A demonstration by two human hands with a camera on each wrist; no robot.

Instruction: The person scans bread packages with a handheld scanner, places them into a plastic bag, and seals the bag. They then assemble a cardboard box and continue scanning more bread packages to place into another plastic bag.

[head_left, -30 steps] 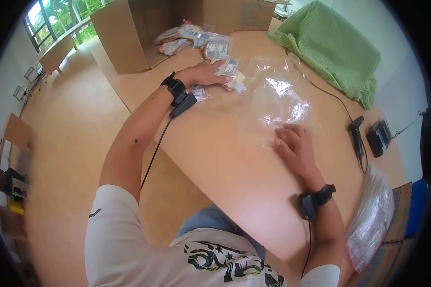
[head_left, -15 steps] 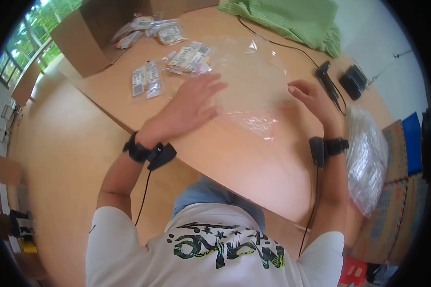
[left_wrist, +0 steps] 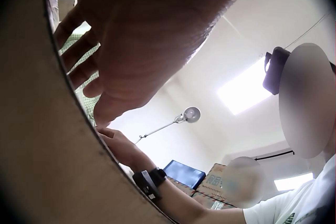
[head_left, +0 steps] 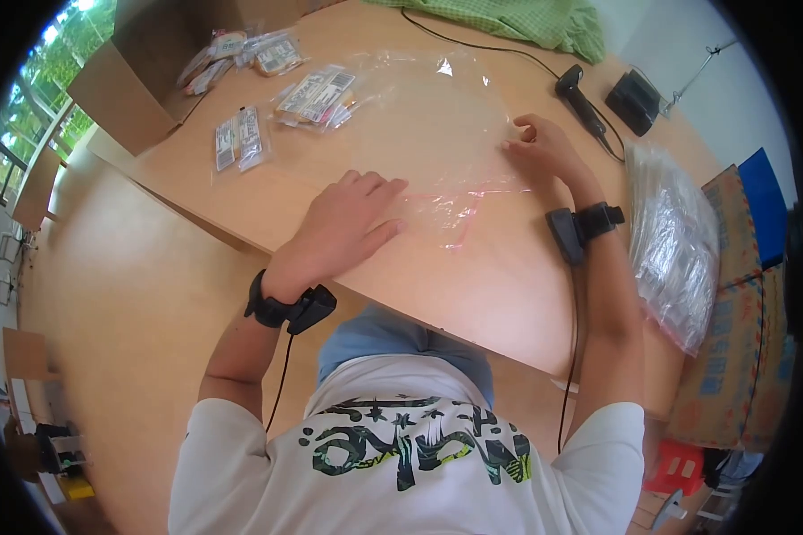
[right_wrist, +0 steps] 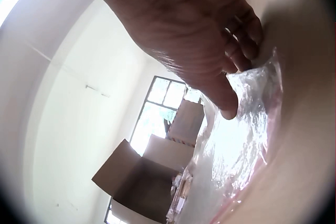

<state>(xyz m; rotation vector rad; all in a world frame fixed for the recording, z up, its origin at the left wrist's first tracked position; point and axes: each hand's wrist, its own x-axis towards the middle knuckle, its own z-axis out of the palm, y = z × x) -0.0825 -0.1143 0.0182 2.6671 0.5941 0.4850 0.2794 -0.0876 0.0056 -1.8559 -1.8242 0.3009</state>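
Note:
A large clear plastic bag (head_left: 419,134) with a pink strip along its near edge lies spread on the table, its near part folded and crinkled. My left hand (head_left: 339,223) rests low at the bag's near left side, fingers relaxed and nothing in them. On the far right edge is my right hand (head_left: 549,156), its fingers loosely bent. From the right wrist, the thumb (right_wrist: 223,100) overlaps the shiny film (right_wrist: 231,150) without a visible pinch. Beyond the left hand lie a stack of labelled food packets (head_left: 317,96) and two slim packets (head_left: 239,140).
More packets (head_left: 277,55) lie by an open cardboard box (head_left: 120,89) at the far left. A barcode scanner (head_left: 582,100) with its cable, a black stand (head_left: 635,102) and a bundle of clear bags (head_left: 674,250) line the right. Green checked cloth (head_left: 526,20) sits at the back.
My left hand has left the packets and drawn back to the bag's near side. My right hand has moved to the bag's right edge. The pink-edged side now shows nearest me.

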